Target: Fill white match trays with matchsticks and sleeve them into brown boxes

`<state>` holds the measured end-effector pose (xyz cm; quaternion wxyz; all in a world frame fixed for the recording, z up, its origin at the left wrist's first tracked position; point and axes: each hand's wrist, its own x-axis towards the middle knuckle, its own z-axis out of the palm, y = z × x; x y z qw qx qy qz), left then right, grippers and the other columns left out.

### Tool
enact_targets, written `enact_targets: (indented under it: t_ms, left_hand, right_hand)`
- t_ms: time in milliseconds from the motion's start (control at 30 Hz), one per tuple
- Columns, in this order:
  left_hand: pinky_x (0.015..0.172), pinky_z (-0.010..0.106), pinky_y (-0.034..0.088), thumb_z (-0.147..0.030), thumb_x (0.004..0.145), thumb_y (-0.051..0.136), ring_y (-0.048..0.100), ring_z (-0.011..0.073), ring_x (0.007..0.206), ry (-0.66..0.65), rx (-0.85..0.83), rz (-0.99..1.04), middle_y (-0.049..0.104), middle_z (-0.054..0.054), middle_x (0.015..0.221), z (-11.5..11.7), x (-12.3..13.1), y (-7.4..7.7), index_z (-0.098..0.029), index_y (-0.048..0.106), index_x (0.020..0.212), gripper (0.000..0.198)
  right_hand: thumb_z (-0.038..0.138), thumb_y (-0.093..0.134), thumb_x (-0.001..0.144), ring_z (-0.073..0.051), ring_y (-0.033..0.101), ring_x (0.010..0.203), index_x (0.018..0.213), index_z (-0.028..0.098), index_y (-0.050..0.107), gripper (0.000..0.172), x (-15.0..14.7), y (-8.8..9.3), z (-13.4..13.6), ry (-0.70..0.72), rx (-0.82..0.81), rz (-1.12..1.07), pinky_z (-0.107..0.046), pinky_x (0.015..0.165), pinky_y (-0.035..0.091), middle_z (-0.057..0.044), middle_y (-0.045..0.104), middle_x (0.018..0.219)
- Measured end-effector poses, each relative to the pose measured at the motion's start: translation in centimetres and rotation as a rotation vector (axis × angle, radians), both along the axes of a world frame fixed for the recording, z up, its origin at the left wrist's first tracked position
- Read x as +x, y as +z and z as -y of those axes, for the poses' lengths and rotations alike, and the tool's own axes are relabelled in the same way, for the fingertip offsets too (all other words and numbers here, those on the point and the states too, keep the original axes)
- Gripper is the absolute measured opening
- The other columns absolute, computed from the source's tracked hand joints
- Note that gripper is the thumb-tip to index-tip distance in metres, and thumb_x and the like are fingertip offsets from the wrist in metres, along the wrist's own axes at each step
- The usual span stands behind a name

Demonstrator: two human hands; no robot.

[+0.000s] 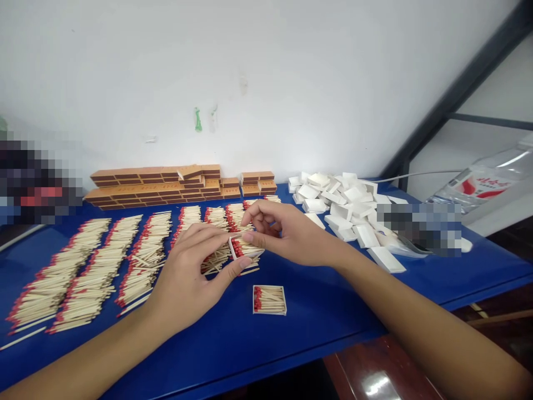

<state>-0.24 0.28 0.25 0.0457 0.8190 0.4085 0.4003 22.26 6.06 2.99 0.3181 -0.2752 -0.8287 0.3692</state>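
My left hand (187, 272) grips a small white matchbox tray (231, 249) between its thumb and fingers, tilted above the table. Red-headed matches (238, 246) lie inside this tray. Curled over it from the right, my right hand (293, 236) has its thumb against the matches, with fingers bent; its grip is partly hidden. A second matchbox tray (285, 300), filled with matches, lies flat on the blue table (320, 316) in front of my hands. Several slanting rows of loose matches (85, 286) spread out to the left and behind my left hand.
Stacked brown matchbox sleeves (154, 189) line the wall. White matchbox trays (350, 203) are heaped at the right rear, with one tray (386, 259) nearer the front. A clear plastic bottle (478, 180) leans at the far right, beside a dark metal frame (449, 94).
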Motion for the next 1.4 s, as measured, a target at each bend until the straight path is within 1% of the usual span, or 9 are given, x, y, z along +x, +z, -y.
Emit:
enact_targets:
  t_ms: [100, 200, 533, 667, 833, 933, 1167, 1267, 1400]
  left_hand:
    - [0.093, 0.040, 0.051, -0.037, 0.095, 0.072, 0.064, 0.0227, 0.102, 0.009, -0.009, 0.003, 0.075, 0.003, 0.107, 0.0, 0.0, 0.1, -0.023, 0.073, 0.111, 0.020]
    - [0.093, 0.040, 0.050, -0.038, 0.096, 0.071, 0.064, 0.0222, 0.102, 0.019, -0.010, 0.010, 0.075, 0.003, 0.107, 0.1, 0.0, 0.2, -0.024, 0.073, 0.111, 0.020]
    - [0.093, 0.041, 0.048, -0.039, 0.098, 0.068, 0.062, 0.0235, 0.105, 0.060, -0.047, 0.007, 0.074, 0.003, 0.109, -0.2, -0.2, 0.1, -0.026, 0.073, 0.115, 0.022]
    - [0.089, 0.039, 0.048, -0.042, 0.099, 0.067, 0.061, 0.0233, 0.100, 0.089, -0.076, 0.019, 0.073, 0.003, 0.103, -0.4, -0.5, 0.1, -0.027, 0.073, 0.117, 0.025]
    - [0.090, 0.040, 0.050, -0.047, 0.099, 0.064, 0.063, 0.0243, 0.101, 0.100, -0.077, -0.011, 0.074, 0.004, 0.104, -1.0, -0.9, 0.6, -0.025, 0.074, 0.111, 0.027]
    - [0.100, 0.045, 0.049, -0.059, 0.087, 0.075, 0.064, 0.0289, 0.113, 0.192, 0.012, -0.037, 0.075, 0.006, 0.116, -2.4, -2.1, 1.9, -0.024, 0.073, 0.121, 0.049]
    - [0.105, 0.051, 0.047, -0.062, 0.090, 0.064, 0.065, 0.0368, 0.120, 0.581, -0.077, -0.125, 0.076, 0.015, 0.121, -9.0, -7.1, 5.4, -0.018, 0.075, 0.116, 0.053]
    - [0.101, 0.053, 0.047, -0.065, 0.086, 0.066, 0.065, 0.0400, 0.116, 0.602, -0.109, -0.150, 0.076, 0.020, 0.118, -11.4, -7.9, 5.8, -0.013, 0.076, 0.113, 0.059]
    - [0.092, 0.049, 0.050, -0.065, 0.082, 0.070, 0.068, 0.0365, 0.105, 0.608, -0.145, -0.147, 0.079, 0.017, 0.106, -13.6, -7.9, 5.7, -0.018, 0.078, 0.103, 0.052]
  right_hand:
    - [0.040, 0.069, 0.097, -0.012, 0.052, 0.073, 0.106, 0.020, 0.064, 0.023, 0.2, 0.2, -0.1, -0.012, 0.042, 0.017, -0.025, 0.063, 0.045, 0.002, 0.056, 0.085]
    - [0.043, 0.071, 0.094, -0.013, 0.058, 0.082, 0.109, 0.021, 0.065, 0.027, 0.3, 0.1, -0.2, -0.025, 0.086, 0.042, -0.027, 0.068, 0.049, -0.003, 0.062, 0.105]
    - [0.047, 0.073, 0.092, -0.015, 0.064, 0.093, 0.121, 0.023, 0.064, 0.038, 0.3, 0.2, -0.3, 0.025, -0.089, 0.055, -0.028, 0.073, 0.053, -0.006, 0.064, 0.125]
    - [0.045, 0.078, 0.087, -0.015, 0.065, 0.083, 0.128, 0.024, 0.064, 0.048, 0.5, 0.0, -0.7, 0.062, -0.196, 0.040, -0.030, 0.068, 0.056, -0.003, 0.068, 0.104]
    - [0.043, 0.082, 0.084, -0.014, 0.062, 0.068, 0.123, 0.023, 0.069, 0.046, 0.3, -0.6, -1.2, 0.025, -0.242, -0.009, -0.029, 0.060, 0.054, 0.002, 0.063, 0.078]
    - [0.047, 0.082, 0.083, -0.015, 0.062, 0.070, 0.118, 0.022, 0.071, 0.045, 0.3, -0.7, -1.6, -0.069, -0.187, 0.006, -0.030, 0.062, 0.053, 0.001, 0.064, 0.078]
    - [0.053, 0.079, 0.081, -0.020, 0.066, 0.073, 0.120, 0.016, 0.070, 0.055, 0.6, -1.6, -3.2, -0.333, -0.064, 0.015, -0.035, 0.071, 0.053, -0.004, 0.070, 0.077]
    - [0.054, 0.078, 0.082, -0.020, 0.066, 0.072, 0.120, 0.014, 0.070, 0.056, 0.7, -1.8, -3.5, -0.366, -0.043, 0.021, -0.035, 0.071, 0.051, -0.002, 0.069, 0.074]
    - [0.054, 0.077, 0.082, -0.020, 0.067, 0.074, 0.122, 0.014, 0.070, 0.056, 0.8, -1.9, -3.8, -0.377, 0.000, 0.017, -0.034, 0.073, 0.051, -0.002, 0.071, 0.075]
